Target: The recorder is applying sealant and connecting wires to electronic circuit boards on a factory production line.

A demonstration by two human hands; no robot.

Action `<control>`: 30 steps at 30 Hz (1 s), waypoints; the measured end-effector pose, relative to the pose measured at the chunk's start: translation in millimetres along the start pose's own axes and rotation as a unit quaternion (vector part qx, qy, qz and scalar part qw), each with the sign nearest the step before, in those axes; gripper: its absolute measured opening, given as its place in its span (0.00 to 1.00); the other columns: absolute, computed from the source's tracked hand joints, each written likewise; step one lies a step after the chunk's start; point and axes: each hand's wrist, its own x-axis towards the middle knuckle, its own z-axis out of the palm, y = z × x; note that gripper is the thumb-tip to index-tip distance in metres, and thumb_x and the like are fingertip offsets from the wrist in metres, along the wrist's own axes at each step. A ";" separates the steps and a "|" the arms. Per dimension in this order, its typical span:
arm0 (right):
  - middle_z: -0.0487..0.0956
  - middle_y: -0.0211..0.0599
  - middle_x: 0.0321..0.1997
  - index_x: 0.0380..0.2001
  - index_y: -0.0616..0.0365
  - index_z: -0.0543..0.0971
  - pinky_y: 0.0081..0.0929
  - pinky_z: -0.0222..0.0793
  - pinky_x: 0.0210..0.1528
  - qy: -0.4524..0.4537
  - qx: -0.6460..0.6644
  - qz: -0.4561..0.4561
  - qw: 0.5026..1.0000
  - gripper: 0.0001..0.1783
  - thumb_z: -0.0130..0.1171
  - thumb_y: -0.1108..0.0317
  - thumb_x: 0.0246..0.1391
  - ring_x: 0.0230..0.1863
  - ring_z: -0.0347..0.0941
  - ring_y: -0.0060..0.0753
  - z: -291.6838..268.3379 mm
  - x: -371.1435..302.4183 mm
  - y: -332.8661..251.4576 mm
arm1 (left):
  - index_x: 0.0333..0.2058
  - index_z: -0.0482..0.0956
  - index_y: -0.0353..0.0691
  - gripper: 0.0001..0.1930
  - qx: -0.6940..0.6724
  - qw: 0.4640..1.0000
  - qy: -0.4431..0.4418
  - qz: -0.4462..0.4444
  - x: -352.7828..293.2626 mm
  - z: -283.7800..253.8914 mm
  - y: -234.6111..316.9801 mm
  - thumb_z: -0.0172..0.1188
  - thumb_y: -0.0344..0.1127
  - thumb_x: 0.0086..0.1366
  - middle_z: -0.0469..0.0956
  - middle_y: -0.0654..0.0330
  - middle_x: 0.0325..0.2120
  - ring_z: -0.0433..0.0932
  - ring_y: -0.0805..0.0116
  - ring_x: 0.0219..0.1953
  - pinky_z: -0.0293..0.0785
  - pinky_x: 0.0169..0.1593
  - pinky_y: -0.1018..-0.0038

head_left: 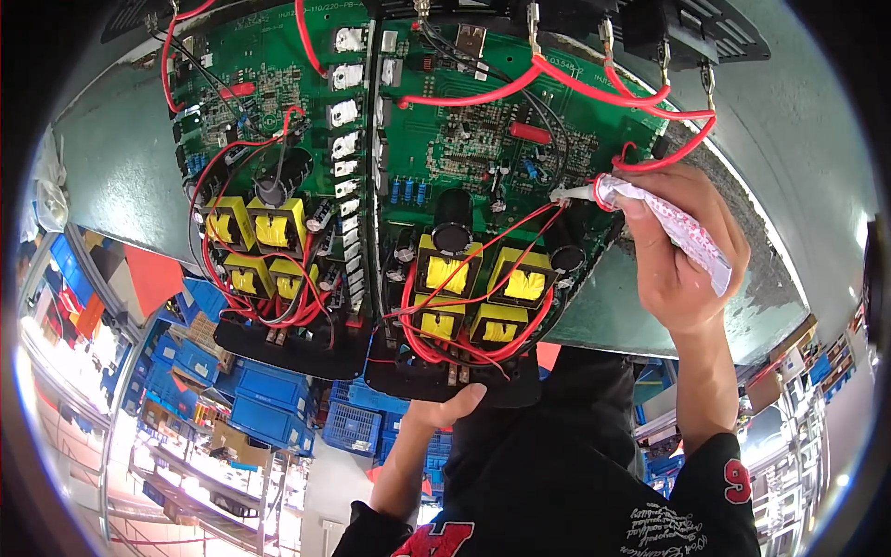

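My right hand [691, 246] is wrapped round a soft white tube [682, 223] with reddish print. Its pale nozzle [574, 194] points left and meets a white blob where red wires join the right green circuit board [445, 139]. My left hand [450, 407] grips the near edge of the black end panel [501, 385] below that board, thumb on top and fingers hidden underneath. Yellow-wrapped transformers [448, 274] and a black capacitor [453, 223] sit between the panel and the board's middle.
A second green board [260, 88] with like parts lies to the left. White-dabbed components [345, 113] line its edge. Thick red wires [483, 100] run to black panels [687, 42] at the far side. Blue crates [269, 395] stand on the floor beyond the green table [125, 176].
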 end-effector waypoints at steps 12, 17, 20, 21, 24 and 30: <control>0.80 0.43 0.29 0.32 0.64 0.79 0.23 0.72 0.29 -0.005 0.000 0.001 1.000 0.09 0.66 0.77 0.45 0.27 0.78 0.38 -1.2 0.1 1.2 | 0.57 0.64 0.31 0.34 0.033 0.999 -0.004 0.006 -3.7 -2.9 -4.0 0.66 0.34 0.52 0.70 0.54 0.52 0.69 0.61 0.54 0.63 0.60 0.64; 0.80 0.43 0.29 0.32 0.65 0.79 0.23 0.72 0.29 -0.007 0.016 0.007 1.000 0.08 0.66 0.77 0.46 0.28 0.78 0.37 -2.5 1.6 1.0 | 0.58 0.63 0.31 0.35 0.011 1.000 -0.021 -0.010 -1.7 -2.0 0.4 0.66 0.31 0.52 0.70 0.53 0.53 0.68 0.61 0.55 0.63 0.60 0.64; 0.80 0.42 0.30 0.32 0.65 0.79 0.22 0.72 0.30 -0.010 0.019 0.007 1.000 0.08 0.66 0.77 0.47 0.28 0.78 0.37 -2.5 1.8 1.6 | 0.58 0.63 0.31 0.35 -0.038 0.996 -0.007 -0.074 -10.3 -5.3 -8.1 0.66 0.32 0.52 0.70 0.53 0.53 0.68 0.61 0.55 0.63 0.60 0.64; 0.80 0.41 0.30 0.32 0.65 0.79 0.22 0.72 0.30 0.002 0.030 0.012 0.999 0.08 0.66 0.77 0.47 0.28 0.77 0.37 -2.8 0.1 2.8 | 0.58 0.63 0.31 0.35 -0.037 0.997 -0.006 -0.073 -10.9 -5.1 -9.0 0.66 0.32 0.52 0.70 0.53 0.53 0.68 0.61 0.55 0.63 0.60 0.64; 0.80 0.41 0.30 0.32 0.65 0.78 0.22 0.72 0.31 0.017 0.025 0.020 0.999 0.08 0.66 0.78 0.47 0.29 0.78 0.37 -1.0 -4.1 2.3 | 0.58 0.63 0.31 0.34 -0.054 0.996 -0.003 -0.070 -11.0 -5.9 -12.3 0.66 0.33 0.52 0.70 0.53 0.52 0.68 0.61 0.55 0.63 0.60 0.64; 0.81 0.46 0.33 0.33 0.67 0.76 0.25 0.75 0.34 -0.002 -0.019 -0.029 0.999 0.09 0.64 0.78 0.48 0.33 0.80 0.39 1.7 -13.4 2.2 | 0.58 0.63 0.32 0.35 -0.026 0.998 -0.020 -0.049 -8.7 -8.5 -16.3 0.65 0.34 0.53 0.69 0.53 0.54 0.68 0.61 0.55 0.62 0.60 0.64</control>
